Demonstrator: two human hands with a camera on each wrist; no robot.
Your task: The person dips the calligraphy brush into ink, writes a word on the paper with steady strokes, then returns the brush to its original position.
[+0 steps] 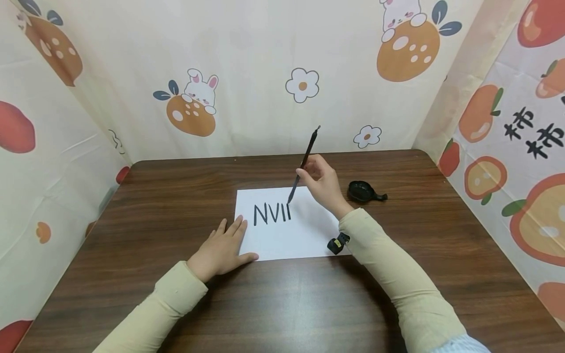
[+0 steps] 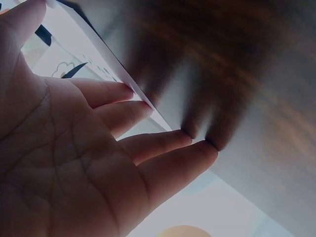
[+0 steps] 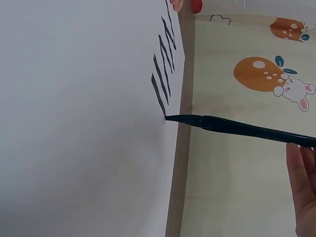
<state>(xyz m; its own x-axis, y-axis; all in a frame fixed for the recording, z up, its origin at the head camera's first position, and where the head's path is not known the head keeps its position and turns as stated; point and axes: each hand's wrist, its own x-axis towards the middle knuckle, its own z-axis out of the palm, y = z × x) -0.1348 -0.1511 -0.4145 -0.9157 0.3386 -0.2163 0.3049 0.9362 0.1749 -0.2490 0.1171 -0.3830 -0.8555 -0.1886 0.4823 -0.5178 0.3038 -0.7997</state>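
My right hand (image 1: 324, 184) pinches a black calligraphy brush (image 1: 310, 146) partway along its handle, the brush tilted with its top leaning right. In the right wrist view the brush's dark tip (image 3: 173, 118) meets the paper at the top end of the last stroke. The white sheet of paper (image 1: 304, 240) carries black lettering (image 1: 272, 214), an N, a V and two upright strokes. My left hand (image 1: 222, 248) rests with spread fingers over the sheet's left edge; in the left wrist view its fingertips (image 2: 212, 146) reach the paper's edge and the wood.
Right of the paper stands a small black ink dish (image 1: 361, 191) with a short handle. A black wrist camera (image 1: 338, 243) sits at my right cuff, over the paper's lower right corner. Printed curtains (image 1: 256, 63) enclose the brown wooden table (image 1: 273, 299) at the back and sides.
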